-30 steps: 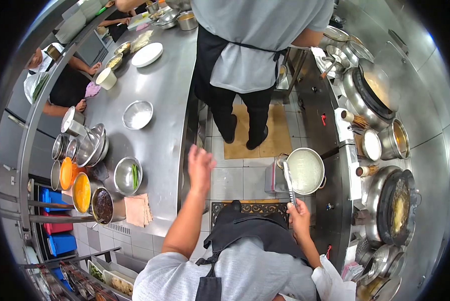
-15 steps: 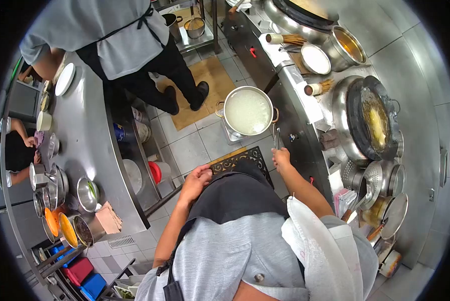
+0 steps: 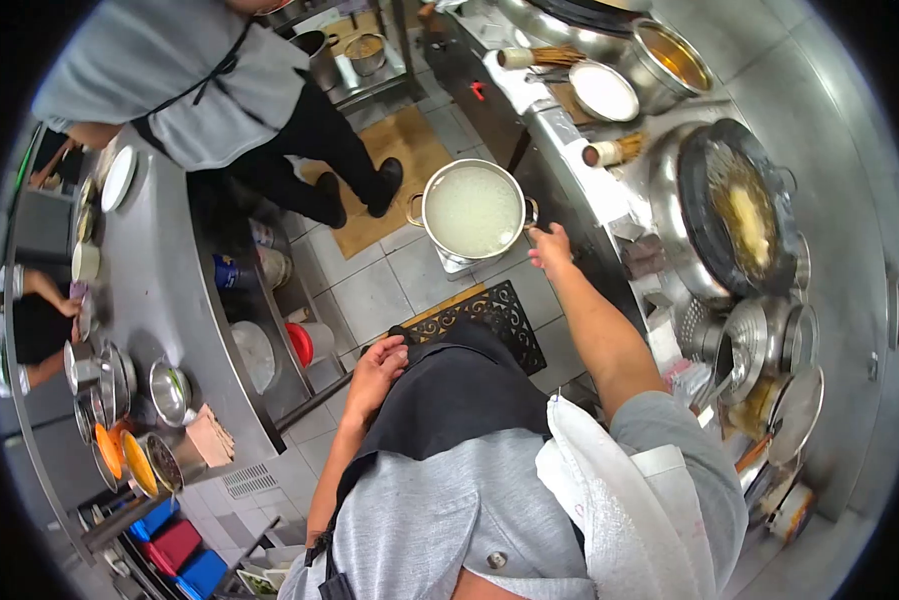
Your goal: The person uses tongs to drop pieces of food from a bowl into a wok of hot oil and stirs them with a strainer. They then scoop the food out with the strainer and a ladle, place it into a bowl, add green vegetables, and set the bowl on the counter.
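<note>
A wide metal pot (image 3: 472, 210) with pale, cloudy liquid sits over a small stand on the floor. My right hand (image 3: 552, 248) is beside the pot's right loop handle, fingers curled. What it holds is hard to make out; a bit of metal shows between hand and handle. Close to my black apron (image 3: 439, 395), my left hand (image 3: 377, 372) hangs with loosely bent, parted fingers and holds nothing. Beneath the apron's edge, a black patterned mat (image 3: 509, 325) lies on the tiles.
On the right, a steel range carries a wok (image 3: 739, 215) with oily food, a white bowl (image 3: 604, 92) and bamboo brushes (image 3: 614, 150). On the left, a counter (image 3: 159, 270) holds several bowls. Ahead stands a co-worker (image 3: 199, 90); another person's arms (image 3: 44, 290) show at far left.
My right hand has moved up and closer to the pot's handle. The slim metal tool seen in it earlier no longer shows clearly. My view has shifted slightly.
</note>
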Demonstrator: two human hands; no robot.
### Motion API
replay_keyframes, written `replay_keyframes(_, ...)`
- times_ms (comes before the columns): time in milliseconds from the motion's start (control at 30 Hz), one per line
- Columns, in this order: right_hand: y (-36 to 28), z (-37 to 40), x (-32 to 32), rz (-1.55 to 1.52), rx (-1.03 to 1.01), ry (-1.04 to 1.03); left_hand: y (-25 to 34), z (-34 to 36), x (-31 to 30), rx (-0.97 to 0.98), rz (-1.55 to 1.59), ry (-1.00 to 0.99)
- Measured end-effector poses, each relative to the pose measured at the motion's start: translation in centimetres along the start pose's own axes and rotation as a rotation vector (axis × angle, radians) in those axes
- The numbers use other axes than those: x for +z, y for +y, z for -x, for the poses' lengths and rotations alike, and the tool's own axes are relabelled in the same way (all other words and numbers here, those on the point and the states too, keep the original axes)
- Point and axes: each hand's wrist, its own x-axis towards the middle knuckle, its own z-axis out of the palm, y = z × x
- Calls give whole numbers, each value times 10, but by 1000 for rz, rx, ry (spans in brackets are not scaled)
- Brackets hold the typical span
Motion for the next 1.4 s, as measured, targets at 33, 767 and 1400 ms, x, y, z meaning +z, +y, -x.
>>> replay_keyframes(33,15,-3,-2,120,-33,-44,-4,-2,-2,0,9,-21)
replay_keyframes(767,280,301,47,573,131,107,17,-78,-76,-39,-433,-683)
replay_keyframes(1400,290,337,61,546,249,-26,30,-98,-164,576,-1281,-602)
